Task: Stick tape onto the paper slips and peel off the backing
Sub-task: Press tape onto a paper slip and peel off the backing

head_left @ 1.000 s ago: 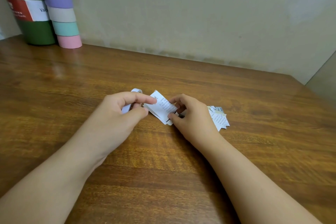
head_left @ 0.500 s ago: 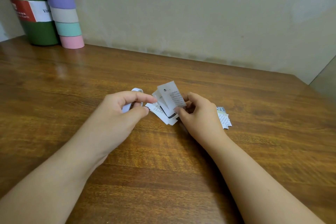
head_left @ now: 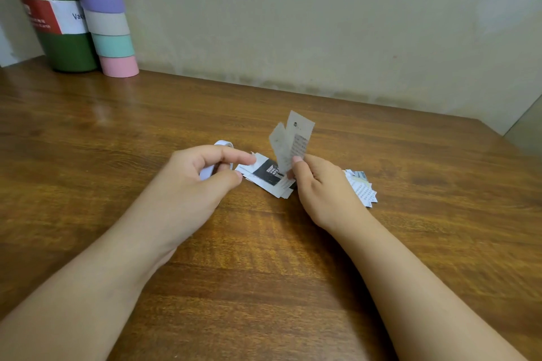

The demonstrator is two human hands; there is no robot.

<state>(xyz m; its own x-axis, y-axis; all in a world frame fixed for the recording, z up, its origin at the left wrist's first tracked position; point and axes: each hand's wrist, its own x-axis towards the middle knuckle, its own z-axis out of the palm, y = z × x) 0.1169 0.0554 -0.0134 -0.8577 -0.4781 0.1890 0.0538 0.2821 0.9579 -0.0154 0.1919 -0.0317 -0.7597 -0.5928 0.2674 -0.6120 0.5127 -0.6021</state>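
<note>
My left hand [head_left: 202, 182] curled round the tape roll [head_left: 218, 157]. Just right of that grip lay the slip pile [head_left: 265, 177]. My right hand [head_left: 319, 184] had lifted a pinched paper slip [head_left: 291, 141] upright off it, probably ready for taping.

Both hands hover low, left hand [head_left: 202, 182] curled with thumb and forefinger apart, right hand [head_left: 319, 187] pinching

Big green bottle [head_left: 50, 12] w/ red & white label, next to tall striped tube [head_left: 102, 13], on brown table [head_left: 264, 272]
</note>
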